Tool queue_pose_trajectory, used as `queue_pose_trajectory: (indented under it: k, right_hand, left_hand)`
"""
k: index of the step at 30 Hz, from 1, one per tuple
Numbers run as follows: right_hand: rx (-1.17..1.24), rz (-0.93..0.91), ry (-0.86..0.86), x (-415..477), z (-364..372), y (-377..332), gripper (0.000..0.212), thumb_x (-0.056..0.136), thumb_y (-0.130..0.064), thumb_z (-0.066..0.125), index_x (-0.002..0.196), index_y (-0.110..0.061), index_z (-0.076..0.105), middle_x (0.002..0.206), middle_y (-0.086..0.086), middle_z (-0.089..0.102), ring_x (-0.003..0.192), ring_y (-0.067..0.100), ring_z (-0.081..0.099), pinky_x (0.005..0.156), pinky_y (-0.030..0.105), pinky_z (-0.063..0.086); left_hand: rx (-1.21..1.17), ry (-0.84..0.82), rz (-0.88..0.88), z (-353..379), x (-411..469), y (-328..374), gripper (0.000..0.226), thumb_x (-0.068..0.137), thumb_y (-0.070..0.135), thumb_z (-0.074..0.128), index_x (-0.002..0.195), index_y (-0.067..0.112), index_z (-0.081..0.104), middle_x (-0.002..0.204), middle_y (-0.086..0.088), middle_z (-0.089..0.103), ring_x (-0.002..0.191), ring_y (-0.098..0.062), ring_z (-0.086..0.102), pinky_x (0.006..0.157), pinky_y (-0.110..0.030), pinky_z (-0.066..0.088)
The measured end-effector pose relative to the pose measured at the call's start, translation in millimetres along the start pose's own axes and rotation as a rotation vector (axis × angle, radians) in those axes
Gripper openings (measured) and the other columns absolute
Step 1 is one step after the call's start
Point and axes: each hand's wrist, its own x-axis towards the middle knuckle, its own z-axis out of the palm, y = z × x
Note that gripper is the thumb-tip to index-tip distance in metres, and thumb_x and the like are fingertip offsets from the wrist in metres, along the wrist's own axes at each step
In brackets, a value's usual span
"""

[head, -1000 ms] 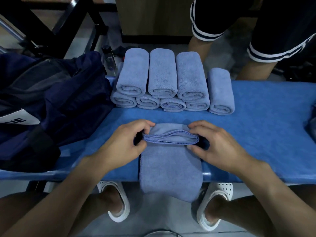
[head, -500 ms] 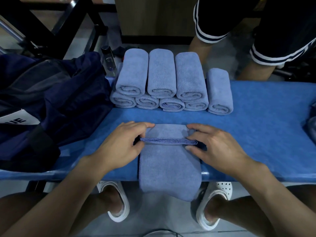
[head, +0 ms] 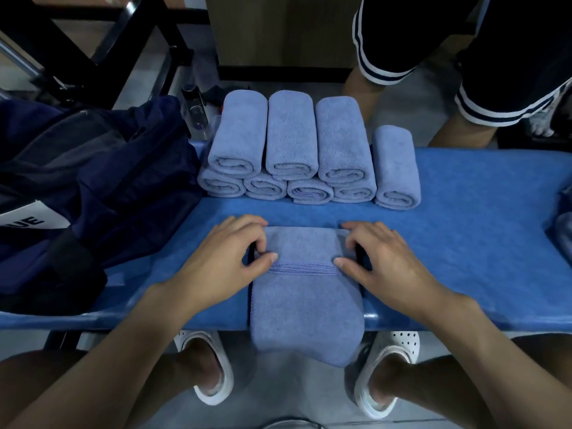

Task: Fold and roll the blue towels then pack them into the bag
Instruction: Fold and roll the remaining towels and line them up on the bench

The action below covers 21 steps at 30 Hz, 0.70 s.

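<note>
- A dark navy bag (head: 93,181) lay slumped on the left end of the blue bench (head: 464,230).
- A white label (head: 29,219) on the bag showed the black capitals "UE"; the rest of the word ran out of view.
- The left hand (head: 223,261) lay palm down, fingers curled over the far side of the flat towel (head: 305,298) and thumb pressed at its stitched hem. This was a narrow pinch holding the turned-over end.
- The flat towel lay between both hands at the near middle of the bench. Its far end was folded back toward the seated person and its near end hung over the bench edge.
- Behind it, the rolled towels (head: 291,140) sat stacked in two layers, three on top of four, spiral ends facing the seated person.
- The right hand (head: 387,264) mirrored the left, fingers curled at the fold and thumb at the hem, gripping the same towel.
- A single roll (head: 396,168) lay just beside the stack, on its right.
- A second person (head: 411,35) in dark shorts with white stripes stood beyond the bench.
</note>
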Motion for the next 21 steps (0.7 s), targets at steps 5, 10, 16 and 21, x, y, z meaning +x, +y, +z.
queue_pose_trajectory:
  k: [5,10,16,21]
  right_hand:
    - [0.074,0.059,-0.036,2.1,-3.0,-0.9,0.068,0.085,-0.044,0.069,0.143,-0.025,0.038,0.128,-0.011,0.048,0.118,0.008,0.041,0.104,0.031,0.029]
    - [0.074,0.058,-0.028,3.8,-1.8,1.4,0.062,0.081,-0.047,0.071,0.134,-0.025,0.047,0.115,-0.012,0.044,0.102,0.001,0.038,0.099,0.026,0.030]
    - [0.204,0.143,-0.099,4.4,-4.4,-2.5,0.046,0.078,-0.041,0.075,0.109,-0.035,0.040,0.093,-0.011,0.055,0.090,0.007,0.048,0.071,0.025,0.039]
    - [0.158,0.110,0.131,9.9,-0.7,-6.9,0.042,0.080,-0.030,0.076,0.116,-0.026,0.055,0.101,-0.010,0.051,0.095,0.010,0.044,0.085,0.031,0.040]
  left_hand:
    - [0.059,-0.094,-0.057,-2.6,2.0,-2.7,0.076,0.077,0.072,0.044,0.138,0.028,0.048,0.134,0.019,0.039,0.123,-0.005,0.038,0.109,-0.037,0.036]
    - [-0.008,-0.124,-0.094,-6.5,2.7,3.8,0.055,0.070,0.067,0.056,0.115,0.036,0.049,0.119,0.021,0.042,0.113,-0.006,0.040,0.104,-0.037,0.037]
    - [-0.159,-0.139,-0.188,-5.6,3.4,6.1,0.038,0.078,0.042,0.076,0.100,0.043,0.046,0.095,0.026,0.060,0.102,-0.011,0.047,0.084,-0.028,0.040]
    - [-0.202,0.032,-0.181,-5.3,10.8,8.1,0.037,0.079,0.039,0.076,0.105,0.047,0.051,0.102,0.022,0.061,0.105,-0.012,0.055,0.093,-0.034,0.046]
